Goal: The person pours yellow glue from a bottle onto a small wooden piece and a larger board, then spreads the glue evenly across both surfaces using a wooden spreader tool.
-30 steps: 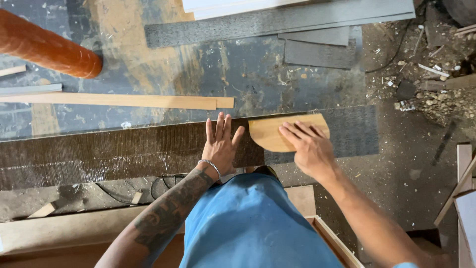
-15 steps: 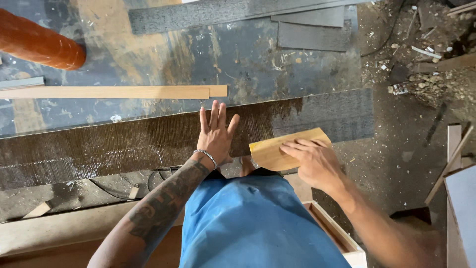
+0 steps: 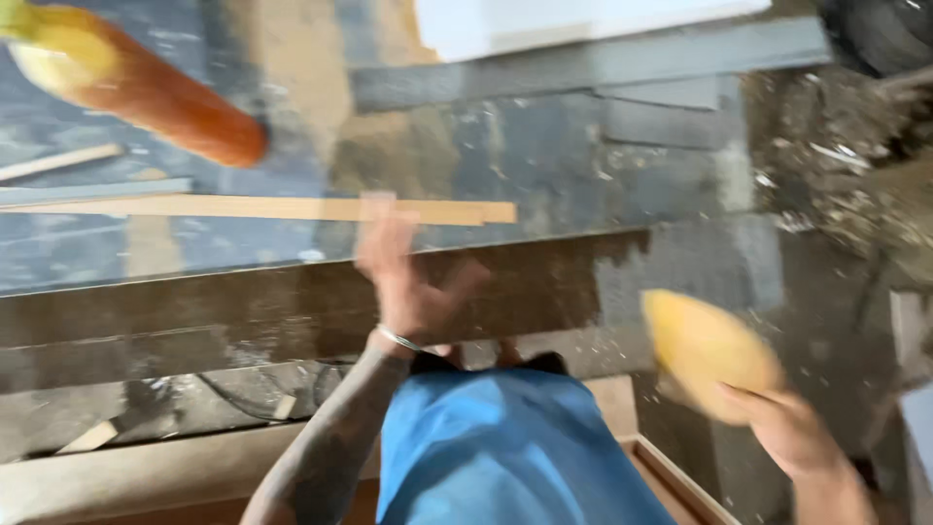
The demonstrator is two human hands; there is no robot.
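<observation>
The view is blurred by motion. A long dark strip [image 3: 194, 311], wet brown over most of its length and grey at its right end, lies across the floor. My left hand [image 3: 403, 277] is spread over the strip's middle, fingers apart; contact is unclear in the blur. My right hand [image 3: 792, 428] holds a flat tan wooden spreader [image 3: 705, 350] lifted off to the right of the strip, over the dusty floor. My blue-clad knee [image 3: 496, 447] fills the lower centre.
An orange roll [image 3: 146, 87] lies at the upper left. A thin wooden batten [image 3: 272, 208] lies beyond the strip. Grey strips [image 3: 603, 58] and a white board [image 3: 573, 19] sit at the top. Debris [image 3: 855, 165] is at the right, wooden boards [image 3: 146, 467] at the bottom.
My right hand has pulled the wooden spreader off the strip, down and to the right. My left hand has stayed over the strip. The camera has swung and blurred.
</observation>
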